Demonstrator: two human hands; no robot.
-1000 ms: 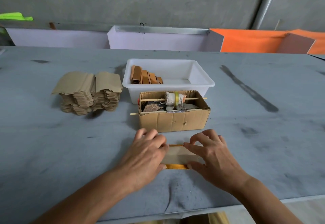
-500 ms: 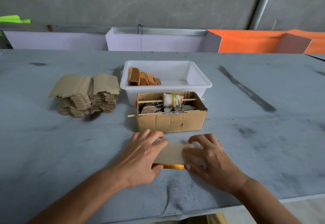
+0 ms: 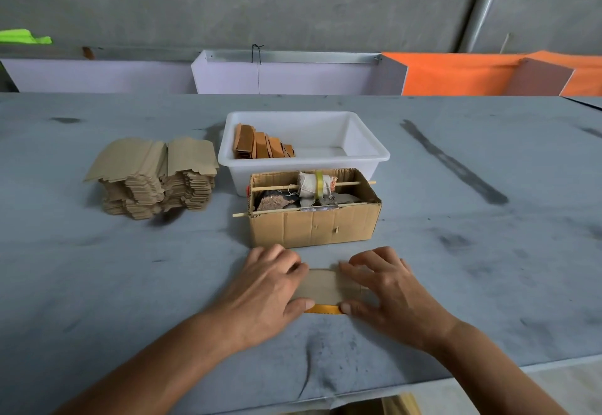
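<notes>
Both hands lie low on the counter (image 3: 97, 284) in the lower middle of the frame, palms down. The left hand (image 3: 267, 290) and the right hand (image 3: 387, 290) each press with nearly straight, slightly spread fingers on one end of a flat cardboard piece (image 3: 321, 286), and neither closes round it. That tan piece lies flat on the counter between them, with only its middle showing. Each thumb rests against its near edge, where a glossy yellow-orange strip (image 3: 322, 309) peeks out from under the piece. Just above the fingertips, toward the centre of the frame, stands an open cardboard box (image 3: 312, 229), near the knuckles but not touching them. It holds scraps of cloth and dark bits, and a thin wooden stick (image 3: 345, 183) lies across its top carrying a pale cloth roll (image 3: 309, 183) with a yellow band. Directly behind the box and touching it sits a white plastic tub (image 3: 368, 150) with a row of folded brown cardboard pieces (image 3: 264, 144) leaning at its left end. Left of centre, well apart from the hands, a stack of tan cardboard blanks (image 3: 153, 176) rests on the counter. Pale partition panels (image 3: 293, 79) and an orange panel (image 3: 456, 75) line the counter's far edge, below a grey concrete wall (image 3: 228, 0).
</notes>
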